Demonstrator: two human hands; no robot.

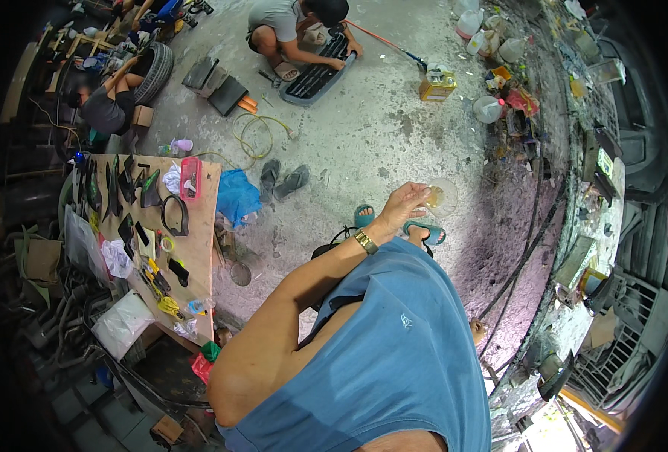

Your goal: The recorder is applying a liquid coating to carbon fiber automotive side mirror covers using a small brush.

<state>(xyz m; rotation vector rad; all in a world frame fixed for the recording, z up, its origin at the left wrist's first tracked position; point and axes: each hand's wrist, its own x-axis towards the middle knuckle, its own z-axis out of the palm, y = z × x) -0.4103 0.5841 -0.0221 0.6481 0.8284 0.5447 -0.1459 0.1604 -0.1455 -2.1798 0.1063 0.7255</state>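
Observation:
My left hand (405, 205), with a gold watch on its wrist, reaches out ahead of my blue shirt. Its fingers are closed on the rim of a clear round cup (448, 197) with something yellowish in it. Below the cup are teal sandals (429, 233) on my feet. At the right side of the shirt a small bit of my right hand (478, 328) shows; its fingers are mostly hidden.
On the left, a wooden board table (197, 256) bears black and green trim parts, tape, tools and a red tray (190, 178). A person (277, 30) crouches over a grey panel (311, 84); another sits by a tire (155, 73). Bottles and a yellow can (437, 84) stand along the right.

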